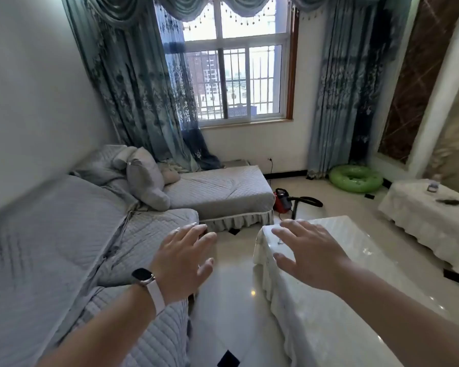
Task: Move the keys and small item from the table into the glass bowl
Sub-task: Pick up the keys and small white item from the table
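Head view of a living room, both hands raised in front of the person. The left hand (182,263), with a watch (143,277) on the wrist, hovers over the gap between the sofa (64,234) and the near surface (342,274); its fingers (194,231) are spread wide and hold nothing. The right hand (312,256) hovers over the near end of that surface, fingers (292,227) likewise wide and empty.

Step in hand, as judged: the approach, before any grasp. Neither keys nor a glass bowl can be made out with certainty. A small pale speck (280,242) lies on the near surface just beside the right hand; it is too small to identify. On the far surface (421,215), at right and well apart from both hands, lie a dark object (447,201), possibly the keys, and a small clear container (433,186), possibly the bowl; both are too blurred to tell.

The next move calls for locating the task's things first, then bringing a hand down with fingers narrowed for a pinch on a small, flat item. If the things are on the far surface, the person must step around the near one.

Surroundings: a red vacuum (282,201) with hose on the floor (236,300) beyond the near surface, a green swim ring (355,178) by the curtain (339,102), cushions (146,178) on the sofa, a barred window (236,75). The vacuum hose lies near the likely path.
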